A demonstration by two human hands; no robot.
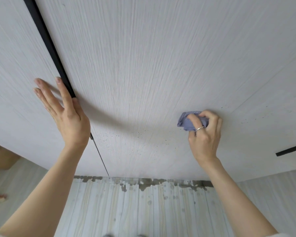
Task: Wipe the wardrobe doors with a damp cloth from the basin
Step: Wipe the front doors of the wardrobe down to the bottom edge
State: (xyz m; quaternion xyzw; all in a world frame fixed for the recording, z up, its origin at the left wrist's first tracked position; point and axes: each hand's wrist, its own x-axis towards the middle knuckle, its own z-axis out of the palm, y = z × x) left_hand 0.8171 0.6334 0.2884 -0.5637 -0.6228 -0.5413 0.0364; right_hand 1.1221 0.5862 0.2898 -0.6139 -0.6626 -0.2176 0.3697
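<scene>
Head view, looking down along pale wood-grain wardrobe doors. Bunched blue-grey cloth pressed to the middle door at right of centre, gripped in the right hand, fingers curled tight round it, ring on one. Left hand at centre left, fingers spread and flat against the neighbouring door, holding nothing, thumb beside the black handle strip running from upper left. Second black strip at the right edge.

Small dark specks scattered over the lower door, left and right of the cloth: droplets or dirt, cannot tell which. Wet patches on the grey plank floor along the foot of the doors. No basin in view.

Judged from this: wiping under way low on the middle door, specks left to clear; no telling how much of the upper panels or the other doors is done.
</scene>
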